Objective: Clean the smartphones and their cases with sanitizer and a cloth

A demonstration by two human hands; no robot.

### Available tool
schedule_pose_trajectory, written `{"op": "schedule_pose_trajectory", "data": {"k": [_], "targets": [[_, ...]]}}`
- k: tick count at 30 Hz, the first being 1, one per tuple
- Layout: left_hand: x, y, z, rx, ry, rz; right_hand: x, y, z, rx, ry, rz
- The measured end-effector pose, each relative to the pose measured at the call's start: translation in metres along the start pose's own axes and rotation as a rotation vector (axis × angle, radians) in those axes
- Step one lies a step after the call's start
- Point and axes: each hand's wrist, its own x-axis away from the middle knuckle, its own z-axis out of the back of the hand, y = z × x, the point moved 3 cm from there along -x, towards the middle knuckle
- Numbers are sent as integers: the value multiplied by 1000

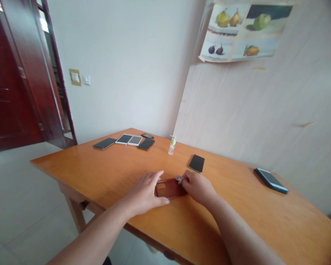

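Case [173,189] at lower centre of frame, over the bench [113,173]; resting or slightly lifted, cannot tell. Reddish, see-through, cut-out toward its left end; no phone seen inside.

Left hand [146,193]: grip clasping the case's left end, thumb along the lower edge.

Right hand [198,186]: grip pinched on a small pale wad [179,179], cloth or tissue unclear, at the case's upper edge near the right end.

Progress (judged): handling of the case under way, not finished; share done unreadable from its surface. Neither hand touches the bottle [171,146], upright at centre, the black phone [196,163] just beyond the right hand, or the blue-edged phone [271,180] at right.
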Motion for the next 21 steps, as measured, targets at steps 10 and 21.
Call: {"op": "schedule_pose_trajectory", "data": {"k": [10,21], "targets": [[-27,2,7,202,42,-2,-17,18,12,-995,91,-181],[-102,55,-7,851,-141,8,-16,6,11,-1019,205,-96]]}}
